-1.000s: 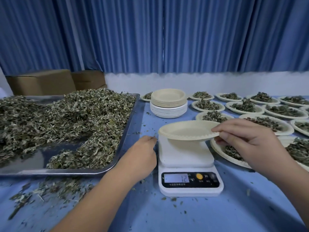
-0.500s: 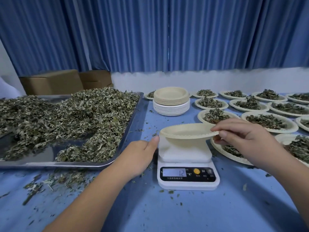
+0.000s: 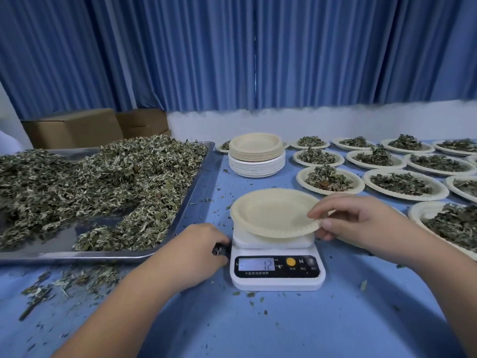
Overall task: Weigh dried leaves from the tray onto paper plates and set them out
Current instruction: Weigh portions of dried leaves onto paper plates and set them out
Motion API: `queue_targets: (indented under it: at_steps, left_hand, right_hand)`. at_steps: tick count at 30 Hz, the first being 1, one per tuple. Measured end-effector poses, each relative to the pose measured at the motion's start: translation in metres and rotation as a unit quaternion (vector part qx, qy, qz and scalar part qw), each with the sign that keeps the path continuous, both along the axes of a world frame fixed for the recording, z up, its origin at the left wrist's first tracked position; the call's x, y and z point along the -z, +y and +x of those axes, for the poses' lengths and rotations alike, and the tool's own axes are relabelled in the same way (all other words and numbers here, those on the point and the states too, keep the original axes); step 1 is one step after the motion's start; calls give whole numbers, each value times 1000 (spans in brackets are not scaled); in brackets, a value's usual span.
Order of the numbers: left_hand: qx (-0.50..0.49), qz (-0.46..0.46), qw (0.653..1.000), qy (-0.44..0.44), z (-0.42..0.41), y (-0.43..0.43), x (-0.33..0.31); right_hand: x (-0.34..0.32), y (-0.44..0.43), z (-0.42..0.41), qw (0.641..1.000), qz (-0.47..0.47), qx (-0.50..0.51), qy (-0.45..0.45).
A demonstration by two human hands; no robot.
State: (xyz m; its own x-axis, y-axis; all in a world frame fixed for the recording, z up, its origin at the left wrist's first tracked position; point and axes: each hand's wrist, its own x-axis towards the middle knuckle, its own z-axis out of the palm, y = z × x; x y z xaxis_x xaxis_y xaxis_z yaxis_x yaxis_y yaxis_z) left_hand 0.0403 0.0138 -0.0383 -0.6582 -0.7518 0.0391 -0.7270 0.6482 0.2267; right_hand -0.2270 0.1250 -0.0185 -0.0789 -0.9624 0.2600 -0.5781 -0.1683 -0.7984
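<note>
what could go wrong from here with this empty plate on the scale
1. The scale display reads 12 while the plate is empty; unless zeroed, portions may come out light.
2. The right hand pinches the plate's rim, and the left hand lies against the scale; either could skew the reading.
3. The plate overhangs the platform, so leaves heaped off-centre might tip it.

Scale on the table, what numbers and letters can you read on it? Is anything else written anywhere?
"12" on the display of the scale.
"M" beside the yellow button on its front panel.
Small print under the display and the buttons: too small to read.
Empty plate, cardboard boxes, tray: no writing visible.
</note>
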Motion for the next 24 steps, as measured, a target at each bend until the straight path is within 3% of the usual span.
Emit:
queue_targets:
  at_steps: [8,16,19,24]
  left_hand:
    - [-48,13,996,72,0,-2,4]
    - [-85,19,991,100,1,-1,3]
    - [-120,26,976,180,5,1,-4]
    - [-138,0,920,367,-3,13,-23]
  right_hand:
    - [-2,1,2,998,44,35,20]
    - [1,-9,-3,982,-3,178,-59]
    - [3,-11,-4,979,31,190,-71]
    - [7,-13,1,980,72,170,-79]
